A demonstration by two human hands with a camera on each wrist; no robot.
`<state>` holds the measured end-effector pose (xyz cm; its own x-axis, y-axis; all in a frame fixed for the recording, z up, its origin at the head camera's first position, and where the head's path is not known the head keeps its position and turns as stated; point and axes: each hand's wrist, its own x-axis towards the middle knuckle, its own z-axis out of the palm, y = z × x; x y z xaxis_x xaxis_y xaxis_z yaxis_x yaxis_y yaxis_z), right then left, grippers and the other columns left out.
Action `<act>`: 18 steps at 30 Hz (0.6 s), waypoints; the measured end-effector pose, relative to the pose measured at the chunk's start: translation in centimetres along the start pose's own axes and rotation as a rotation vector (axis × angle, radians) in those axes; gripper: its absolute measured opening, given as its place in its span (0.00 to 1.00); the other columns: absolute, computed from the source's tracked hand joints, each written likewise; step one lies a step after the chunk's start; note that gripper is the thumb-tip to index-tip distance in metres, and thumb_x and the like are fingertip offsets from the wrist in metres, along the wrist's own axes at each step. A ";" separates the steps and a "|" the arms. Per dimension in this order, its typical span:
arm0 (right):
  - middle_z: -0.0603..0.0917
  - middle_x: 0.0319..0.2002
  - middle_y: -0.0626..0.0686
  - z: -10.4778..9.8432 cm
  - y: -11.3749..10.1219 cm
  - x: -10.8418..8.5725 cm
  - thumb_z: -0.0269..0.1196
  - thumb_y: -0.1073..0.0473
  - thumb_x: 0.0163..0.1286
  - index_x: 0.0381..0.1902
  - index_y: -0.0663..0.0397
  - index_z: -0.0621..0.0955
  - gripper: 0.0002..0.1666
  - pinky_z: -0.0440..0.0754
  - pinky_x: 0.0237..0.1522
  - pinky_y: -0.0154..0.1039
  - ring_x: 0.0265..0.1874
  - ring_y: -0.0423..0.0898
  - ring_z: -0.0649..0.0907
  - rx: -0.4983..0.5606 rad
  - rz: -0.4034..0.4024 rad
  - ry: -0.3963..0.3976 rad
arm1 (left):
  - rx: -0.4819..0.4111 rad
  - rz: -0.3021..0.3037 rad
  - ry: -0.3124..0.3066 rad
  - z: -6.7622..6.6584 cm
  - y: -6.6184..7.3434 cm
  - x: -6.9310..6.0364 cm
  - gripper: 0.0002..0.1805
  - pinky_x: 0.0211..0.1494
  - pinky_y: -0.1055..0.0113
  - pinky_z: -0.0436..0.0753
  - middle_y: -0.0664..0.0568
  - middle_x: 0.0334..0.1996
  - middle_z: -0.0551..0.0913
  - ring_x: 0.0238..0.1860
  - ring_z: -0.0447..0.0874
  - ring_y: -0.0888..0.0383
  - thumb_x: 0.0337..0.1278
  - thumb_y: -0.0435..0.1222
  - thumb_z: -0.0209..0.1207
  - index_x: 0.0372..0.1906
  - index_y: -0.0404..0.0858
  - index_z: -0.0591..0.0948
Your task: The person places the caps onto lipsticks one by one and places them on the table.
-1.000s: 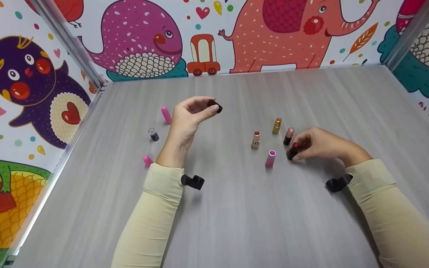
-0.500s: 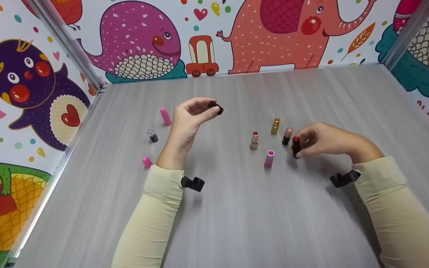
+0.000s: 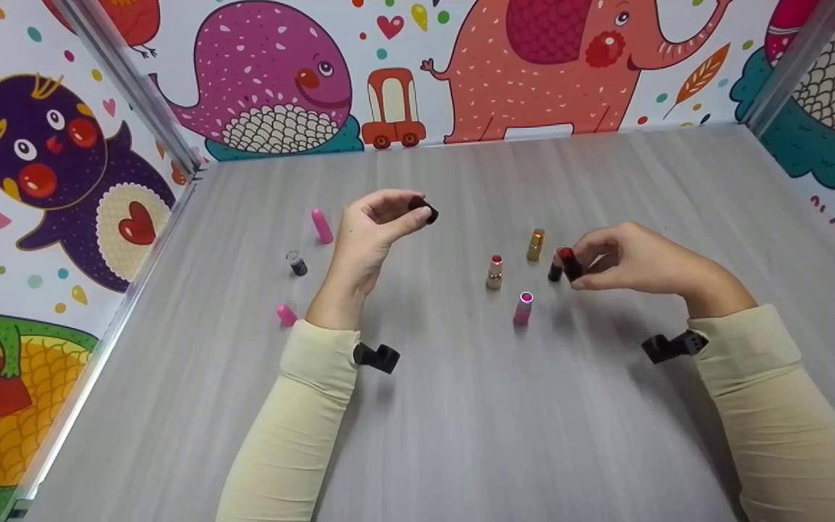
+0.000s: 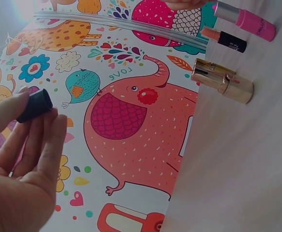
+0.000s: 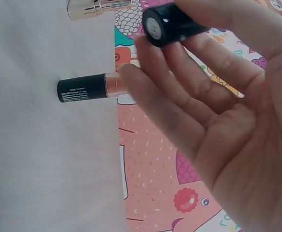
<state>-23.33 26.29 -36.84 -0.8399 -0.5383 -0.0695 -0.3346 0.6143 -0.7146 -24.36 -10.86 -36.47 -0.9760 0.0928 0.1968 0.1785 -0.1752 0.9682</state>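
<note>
My left hand (image 3: 368, 235) is raised over the middle of the table, pinching a small black lipstick cap (image 4: 36, 105) between thumb and fingers. On the right, my right hand (image 3: 638, 261) grips a black-cased lipstick (image 3: 570, 262) with a dark red tip, held off the tabletop; its round base end faces the right wrist camera. Just behind that lipstick stands a peach lipstick (image 5: 82, 88) in a black case, partly covered in the head view. Nearby stand a gold lipstick (image 3: 536, 245), a red lipstick (image 3: 494, 272) with a pale gold case, and a pink lipstick (image 3: 523, 309), all upright.
Left of my left forearm are a tall pink cap (image 3: 322, 226), a small clear-and-dark cap (image 3: 297, 264) and a shorter pink piece (image 3: 286, 315). Panels with cartoon animals (image 3: 272, 80) close off the grey table (image 3: 461, 420) at its back and sides.
My right hand has lifted the red-tipped lipstick from near the tabletop and carried it slightly away from me, beside the peach one. My left hand has hardly moved.
</note>
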 end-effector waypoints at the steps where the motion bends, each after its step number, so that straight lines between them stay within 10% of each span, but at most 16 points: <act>1: 0.90 0.44 0.52 0.0 -0.1 0.0 0.79 0.62 0.64 0.48 0.55 0.89 0.15 0.85 0.49 0.29 0.44 0.45 0.89 -0.008 -0.007 0.020 | 0.001 0.000 0.000 0.0 0.0 0.0 0.12 0.61 0.57 0.87 0.45 0.41 0.90 0.45 0.90 0.54 0.61 0.26 0.74 0.48 0.31 0.89; 18: 0.91 0.38 0.49 1.0 -2.3 0.2 0.81 0.58 0.63 0.47 0.52 0.92 0.15 0.82 0.41 0.30 0.37 0.46 0.88 -0.071 -0.093 0.219 | -0.054 -0.004 -0.014 0.8 0.1 -0.2 0.11 0.61 0.56 0.87 0.44 0.42 0.90 0.45 0.91 0.53 0.61 0.24 0.72 0.49 0.30 0.89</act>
<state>-22.26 24.20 -35.90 -0.8738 -0.4618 0.1523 -0.4378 0.6108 -0.6598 -24.02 -10.08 -36.30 -0.9749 0.1073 0.1950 0.1669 -0.2271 0.9595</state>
